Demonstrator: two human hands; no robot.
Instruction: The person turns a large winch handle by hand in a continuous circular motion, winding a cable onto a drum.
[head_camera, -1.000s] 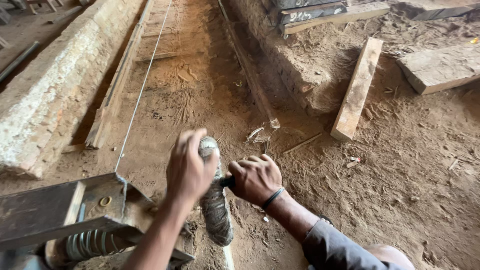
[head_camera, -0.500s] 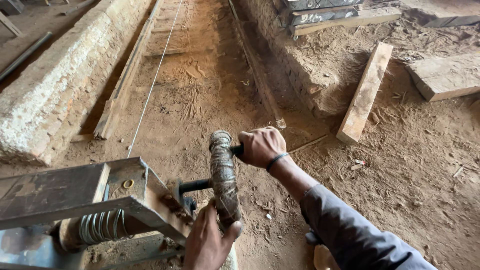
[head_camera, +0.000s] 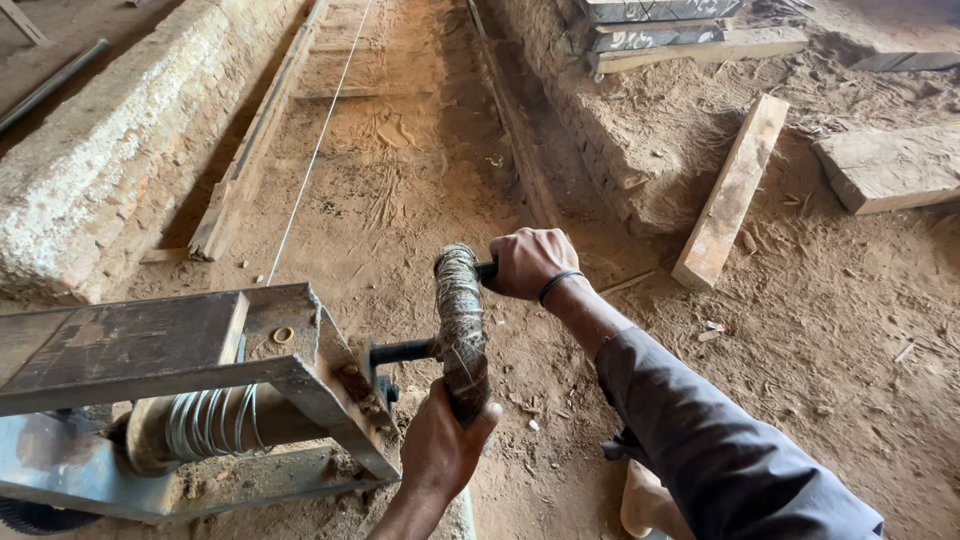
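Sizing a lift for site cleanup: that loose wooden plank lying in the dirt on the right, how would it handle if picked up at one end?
The plank looks thick and straight, so probably stiff with no sag. Its length suggests it is fairly heavy and would swing. Flat faces mean it should not roll; the rough, dusty surface likely grips well.

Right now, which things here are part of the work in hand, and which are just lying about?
In use: wrapped crank handle, gripped by left hand and right hand; metal frame; drum with wire coils; taut wire.

Lying about: plank, slab, stacked boards, pipe.
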